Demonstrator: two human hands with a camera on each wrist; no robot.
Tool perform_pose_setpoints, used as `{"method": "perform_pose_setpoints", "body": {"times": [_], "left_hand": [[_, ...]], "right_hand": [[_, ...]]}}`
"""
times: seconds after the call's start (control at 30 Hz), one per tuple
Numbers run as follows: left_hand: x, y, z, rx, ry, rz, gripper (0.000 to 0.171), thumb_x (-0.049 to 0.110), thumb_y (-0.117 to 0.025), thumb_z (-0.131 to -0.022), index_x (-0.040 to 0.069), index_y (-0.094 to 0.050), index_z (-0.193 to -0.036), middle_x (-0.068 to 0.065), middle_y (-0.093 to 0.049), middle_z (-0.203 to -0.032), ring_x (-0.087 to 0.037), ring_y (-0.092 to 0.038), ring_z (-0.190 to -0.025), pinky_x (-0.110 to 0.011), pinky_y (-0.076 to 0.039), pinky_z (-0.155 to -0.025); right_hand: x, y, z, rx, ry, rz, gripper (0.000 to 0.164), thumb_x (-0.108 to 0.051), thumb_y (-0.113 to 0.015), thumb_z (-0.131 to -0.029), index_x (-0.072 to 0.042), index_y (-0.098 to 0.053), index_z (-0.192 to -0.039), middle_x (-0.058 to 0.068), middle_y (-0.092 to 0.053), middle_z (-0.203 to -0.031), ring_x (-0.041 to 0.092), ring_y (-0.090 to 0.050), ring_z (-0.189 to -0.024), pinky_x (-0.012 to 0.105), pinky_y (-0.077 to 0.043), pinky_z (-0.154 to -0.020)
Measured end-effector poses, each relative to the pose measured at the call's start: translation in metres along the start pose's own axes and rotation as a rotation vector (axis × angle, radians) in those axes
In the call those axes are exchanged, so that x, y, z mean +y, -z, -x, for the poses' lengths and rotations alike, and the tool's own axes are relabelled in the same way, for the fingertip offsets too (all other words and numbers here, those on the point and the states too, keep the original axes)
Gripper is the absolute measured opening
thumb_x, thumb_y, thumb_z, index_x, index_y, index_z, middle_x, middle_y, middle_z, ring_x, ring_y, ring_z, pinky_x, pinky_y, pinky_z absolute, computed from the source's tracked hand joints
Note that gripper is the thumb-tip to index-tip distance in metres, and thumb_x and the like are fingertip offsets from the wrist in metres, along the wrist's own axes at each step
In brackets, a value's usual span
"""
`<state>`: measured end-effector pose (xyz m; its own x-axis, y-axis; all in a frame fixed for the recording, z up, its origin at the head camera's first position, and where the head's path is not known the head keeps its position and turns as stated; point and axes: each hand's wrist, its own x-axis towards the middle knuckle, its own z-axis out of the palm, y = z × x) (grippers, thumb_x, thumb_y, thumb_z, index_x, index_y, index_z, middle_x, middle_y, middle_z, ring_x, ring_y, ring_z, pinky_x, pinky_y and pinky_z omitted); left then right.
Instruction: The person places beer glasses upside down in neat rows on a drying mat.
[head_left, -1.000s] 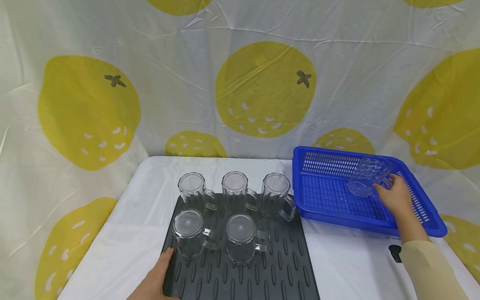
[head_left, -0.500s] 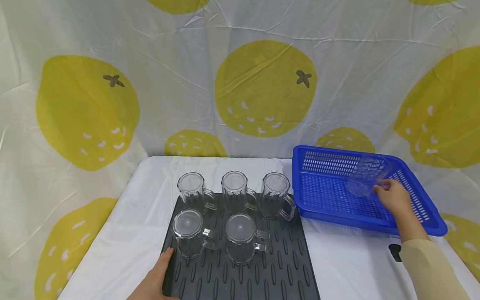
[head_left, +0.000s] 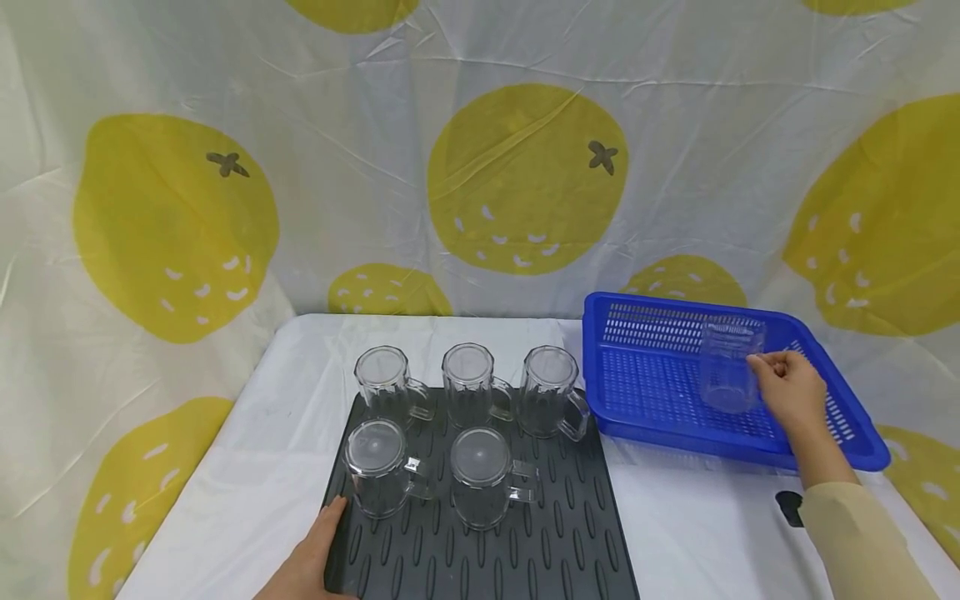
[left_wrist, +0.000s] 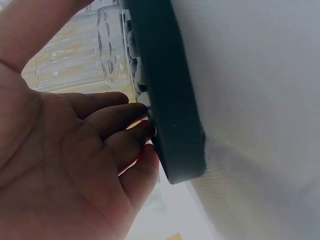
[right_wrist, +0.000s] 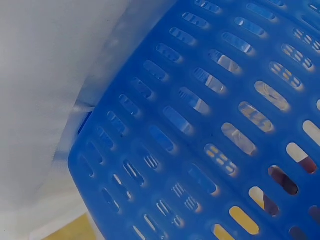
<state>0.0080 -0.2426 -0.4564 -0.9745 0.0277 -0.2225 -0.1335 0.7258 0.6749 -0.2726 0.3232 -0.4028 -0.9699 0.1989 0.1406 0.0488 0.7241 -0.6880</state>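
Note:
In the head view, my right hand (head_left: 792, 390) pinches a clear glass mug (head_left: 729, 367) at its handle side, inside the blue plastic basket (head_left: 697, 450). The handle is mostly hidden by my fingers. My left hand (head_left: 307, 560) rests at the left edge of a dark ribbed mat (head_left: 450, 567). In the left wrist view its loosely extended fingers (left_wrist: 127, 142) touch the mat's side. Several glass mugs stand upside down on the mat: three in the back row, a front-left mug (head_left: 378, 475) and a front-middle mug (head_left: 480, 483).
Basket and mat stand on a white-covered table (head_left: 690, 525), the basket just right of the mat's back corner. A lemon-print cloth (head_left: 360, 183) hangs behind. A small black object (head_left: 789, 507) lies near my right sleeve. In the right wrist view, the slotted basket wall (right_wrist: 200, 125) hides my hand.
The mug in the basket leaned to the right and now stands nearly upright, turned by my right hand, which has shifted slightly. My left hand and the mugs on the mat stay put.

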Motion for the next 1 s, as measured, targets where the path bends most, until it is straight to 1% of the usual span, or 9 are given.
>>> {"method": "perform_pose_setpoints", "body": {"times": [0.13, 0.23, 0.4, 0.47, 0.53, 0.63, 0.77, 0.93, 1.0], "left_hand": [[-0.001, 0.0, 0.0, -0.004, -0.005, 0.0, 0.125, 0.038, -0.088, -0.053, -0.01, -0.012, -0.14, -0.038, -0.015, -0.141, -0.056, -0.022, -0.125, -0.064, -0.03, -0.092], [-0.001, 0.0, 0.0, -0.002, -0.003, -0.001, 0.124, 0.038, -0.088, -0.053, -0.009, -0.012, -0.14, -0.038, -0.016, -0.142, -0.056, -0.022, -0.125, -0.064, -0.031, -0.092], [0.0, -0.001, 0.0, -0.003, 0.022, 0.023, 0.125, 0.037, -0.088, -0.053, -0.008, -0.012, -0.141, -0.037, -0.015, -0.142, -0.054, -0.02, -0.127, -0.064, -0.028, -0.094], [0.0, -0.001, 0.0, -0.006, 0.034, 0.034, 0.125, 0.038, -0.087, -0.053, -0.007, -0.011, -0.142, -0.036, -0.014, -0.143, -0.054, -0.018, -0.128, -0.064, -0.027, -0.095], [0.0, -0.001, 0.001, -0.01, 0.045, 0.032, 0.126, 0.041, -0.087, -0.054, -0.006, -0.01, -0.142, -0.036, -0.013, -0.143, -0.053, -0.017, -0.128, -0.063, -0.027, -0.095], [0.0, 0.0, 0.002, -0.012, 0.042, 0.015, 0.127, 0.045, -0.086, -0.055, -0.006, -0.01, -0.142, -0.036, -0.013, -0.143, -0.053, -0.016, -0.129, -0.063, -0.027, -0.095], [0.001, 0.0, 0.002, -0.005, 0.026, -0.009, 0.127, 0.049, -0.085, -0.054, -0.007, -0.011, -0.141, -0.037, -0.014, -0.143, -0.054, -0.017, -0.128, -0.063, -0.028, -0.094], [0.0, 0.001, 0.001, -0.007, 0.001, -0.002, 0.126, 0.047, -0.085, -0.055, -0.01, -0.011, -0.141, -0.038, -0.014, -0.142, -0.054, -0.016, -0.128, -0.063, -0.028, -0.095], [0.0, 0.001, 0.001, -0.014, -0.006, 0.005, 0.127, 0.046, -0.084, -0.055, -0.01, -0.01, -0.141, -0.038, -0.013, -0.142, -0.054, -0.016, -0.128, -0.063, -0.028, -0.095]], "right_hand": [[0.0, 0.002, 0.001, 0.022, 0.029, 0.002, 0.05, -0.041, -0.04, -0.097, 0.007, -0.049, -0.111, 0.015, -0.052, -0.088, 0.02, -0.046, -0.072, 0.034, -0.035, -0.06], [0.0, 0.003, 0.0, 0.045, 0.052, -0.004, 0.05, -0.04, -0.038, -0.097, 0.006, -0.049, -0.111, 0.01, -0.053, -0.081, 0.016, -0.045, -0.069, 0.033, -0.034, -0.059], [-0.002, 0.005, 0.002, 0.105, 0.076, -0.046, 0.045, -0.037, -0.041, -0.097, 0.005, -0.051, -0.11, -0.015, -0.049, -0.067, -0.001, -0.042, -0.063, 0.028, -0.034, -0.059], [-0.004, 0.005, 0.004, 0.155, 0.086, -0.078, 0.04, -0.033, -0.044, -0.097, 0.004, -0.052, -0.108, -0.024, -0.045, -0.064, -0.007, -0.04, -0.061, 0.024, -0.033, -0.058], [-0.008, 0.004, 0.007, 0.222, 0.095, -0.118, 0.034, -0.029, -0.047, -0.096, 0.002, -0.054, -0.105, -0.028, -0.043, -0.062, -0.01, -0.04, -0.059, 0.02, -0.033, -0.057], [-0.017, 0.002, 0.013, 0.316, 0.093, -0.188, 0.02, -0.027, -0.05, -0.096, -0.008, -0.056, -0.097, -0.028, -0.043, -0.062, -0.008, -0.041, -0.058, 0.016, -0.031, -0.055], [-0.03, 0.002, 0.022, 0.394, 0.109, -0.277, 0.009, -0.027, -0.049, -0.096, -0.02, -0.055, -0.095, -0.024, -0.046, -0.066, -0.006, -0.043, -0.06, 0.014, -0.031, -0.053], [-0.045, 0.004, 0.032, 0.475, 0.204, -0.351, 0.006, -0.022, -0.051, -0.096, -0.019, -0.057, -0.096, -0.022, -0.049, -0.07, -0.007, -0.046, -0.063, 0.01, -0.032, -0.051], [-0.051, 0.006, 0.036, 0.493, 0.225, -0.368, 0.007, -0.021, -0.051, -0.095, -0.018, -0.057, -0.097, -0.021, -0.049, -0.073, -0.007, -0.047, -0.064, 0.009, -0.033, -0.052]]}}
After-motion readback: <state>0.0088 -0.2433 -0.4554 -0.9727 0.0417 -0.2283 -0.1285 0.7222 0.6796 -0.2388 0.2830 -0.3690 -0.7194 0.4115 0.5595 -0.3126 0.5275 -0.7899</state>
